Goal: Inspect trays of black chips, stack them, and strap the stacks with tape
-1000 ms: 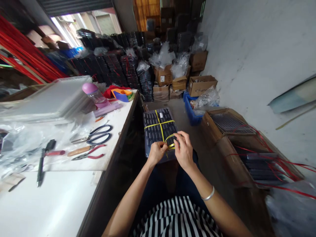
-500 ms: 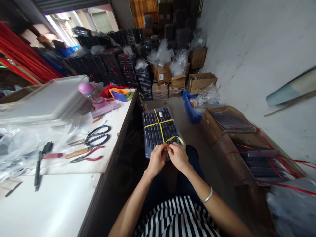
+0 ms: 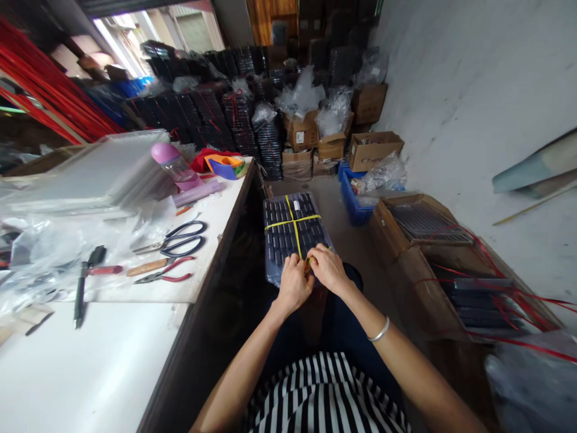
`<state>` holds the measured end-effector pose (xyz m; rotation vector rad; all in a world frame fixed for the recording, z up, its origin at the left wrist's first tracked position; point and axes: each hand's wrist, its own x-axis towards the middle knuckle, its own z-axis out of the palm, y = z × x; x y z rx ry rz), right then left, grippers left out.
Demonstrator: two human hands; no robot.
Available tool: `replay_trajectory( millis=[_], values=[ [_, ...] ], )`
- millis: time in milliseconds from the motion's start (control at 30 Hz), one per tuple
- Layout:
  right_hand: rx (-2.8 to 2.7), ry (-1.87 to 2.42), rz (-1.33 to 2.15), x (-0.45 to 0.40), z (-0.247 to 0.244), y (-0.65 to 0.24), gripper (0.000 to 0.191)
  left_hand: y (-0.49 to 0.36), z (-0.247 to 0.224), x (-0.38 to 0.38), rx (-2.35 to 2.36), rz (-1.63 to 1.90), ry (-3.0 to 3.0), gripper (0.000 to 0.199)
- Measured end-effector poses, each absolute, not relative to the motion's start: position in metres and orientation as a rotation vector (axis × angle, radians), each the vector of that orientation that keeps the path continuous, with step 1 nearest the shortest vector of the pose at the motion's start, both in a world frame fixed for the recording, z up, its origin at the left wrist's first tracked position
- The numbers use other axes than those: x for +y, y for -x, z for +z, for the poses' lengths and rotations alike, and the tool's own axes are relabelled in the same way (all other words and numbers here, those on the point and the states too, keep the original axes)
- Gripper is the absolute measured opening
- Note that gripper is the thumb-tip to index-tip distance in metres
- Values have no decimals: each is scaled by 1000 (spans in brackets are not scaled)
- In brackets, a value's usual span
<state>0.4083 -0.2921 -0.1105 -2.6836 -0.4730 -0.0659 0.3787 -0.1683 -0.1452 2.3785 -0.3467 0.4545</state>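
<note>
1. Left hand (image 3: 295,281): fingers closed at strap (image 3: 296,233), near edge of pack (image 3: 280,236).
2. Right hand (image 3: 328,267): pinching strap, beside left.
3. Pack: in front of person, right of surface (image 3: 112,361), strap crossed over top.

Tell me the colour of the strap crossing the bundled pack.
The strap is yellow, showing best in the head view.
</note>
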Motion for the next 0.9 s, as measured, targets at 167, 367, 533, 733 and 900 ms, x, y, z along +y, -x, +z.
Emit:
replay_trajectory(
  millis=[167, 367, 533, 733, 900],
  values=[
    [-555, 2710, -34, -291, -107, -418, 26, -377, -150, -170, -209, 562, -2430, 11],
    [-626, 2719, -45, -297, -107, -425, 24, -366, -154, -163, -129, 579, -2461, 20],
    [-531, 2761, -154, -289, -112, -439, 18, -353, -161, -166, -203, 493, -2474, 23],
    [-544, 2768, -175, -289, -114, -451, 17, -342, -157, -160, -210, 436, -2395, 21],
    [-653, 2782, -169, -289, -116, -454, 18, -347, -159, -164, -166, 359, -2296, 26]
  ],
)
